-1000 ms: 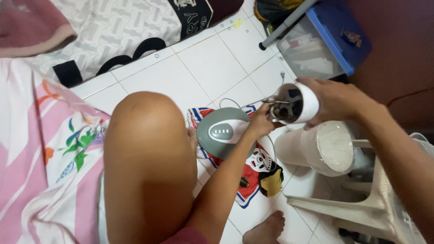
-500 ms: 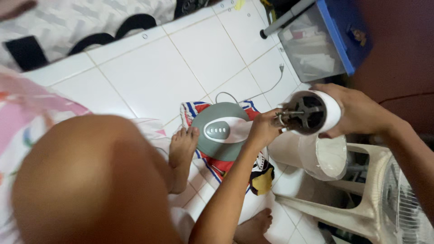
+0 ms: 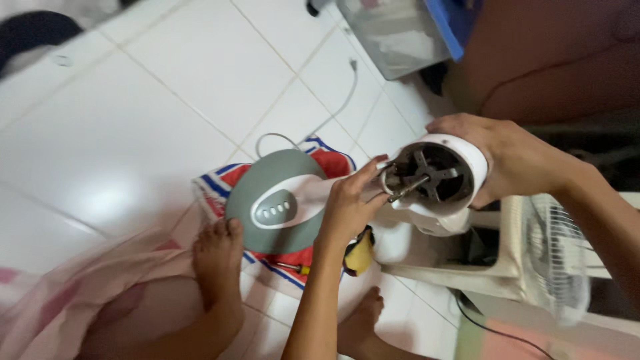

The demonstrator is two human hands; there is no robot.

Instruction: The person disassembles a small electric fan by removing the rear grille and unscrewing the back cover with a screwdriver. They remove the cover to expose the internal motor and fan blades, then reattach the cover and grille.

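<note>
The white tiled floor [image 3: 167, 87] spreads beyond the fingers, with a clear bin [image 3: 393, 30] far past them. Below the right hand [image 3: 513, 160] stand a plastic stool [image 3: 513, 267] and a fan grille [image 3: 557, 257]. Just left of the left fingers lies the grey fan base [image 3: 267, 200], resting on a striped cloth [image 3: 313, 257] with a foot [image 3: 217, 257] touching its near edge. The right hand's fingers wrap around the back of the white motor housing [image 3: 460, 200], holding it in the air with its open end facing the camera; the housing is well off the base, so the fan looks taken apart, with nothing refitted yet. The left hand [image 3: 350, 203] has its fingers pressed together, pinching a small part at the housing's rim beside the metal shaft [image 3: 407, 189]; what that part is I cannot tell.
</note>
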